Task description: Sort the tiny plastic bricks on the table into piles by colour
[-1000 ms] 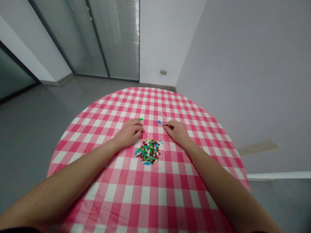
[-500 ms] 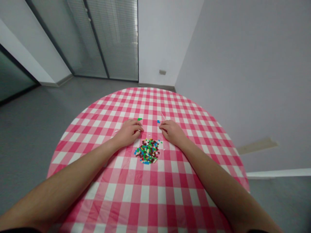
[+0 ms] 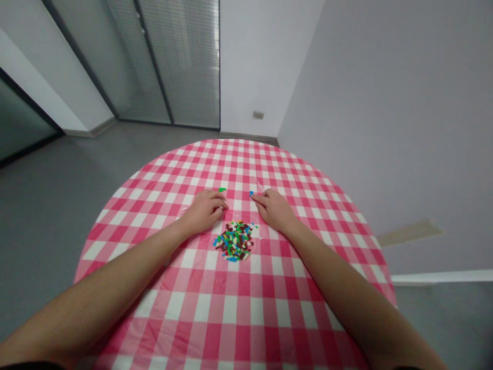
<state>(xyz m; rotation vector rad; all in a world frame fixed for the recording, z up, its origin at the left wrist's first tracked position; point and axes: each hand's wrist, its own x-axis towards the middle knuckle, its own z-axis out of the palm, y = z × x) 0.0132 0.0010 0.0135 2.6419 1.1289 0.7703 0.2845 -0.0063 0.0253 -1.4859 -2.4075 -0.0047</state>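
Observation:
My left hand point(image 3: 208, 209) rests on the checked cloth with its fingers loosely bent and apart, nothing visible in them. Just beyond its fingers lies a small group of green building bricks point(image 3: 222, 190). My right hand point(image 3: 275, 209) lies opposite, its index finger stretched out to the edge of a few small blue bricks point(image 3: 251, 193); its other fingers are partly curled. Between the hands and closer to me is a heap of tiny mixed bricks point(image 3: 234, 241) in brown, green, blue, white and yellow.
The round table point(image 3: 246, 298) wears a pink and white checked plastic cloth. Thin clear plastic scraps point(image 3: 259, 184) lie beyond my right hand. A glass partition point(image 3: 185, 67) and a grey wall point(image 3: 385, 113) stand around the table.
My right index finger has stretched forward to the blue bricks, with the other fingers drawn back. My left hand and the heap look unchanged.

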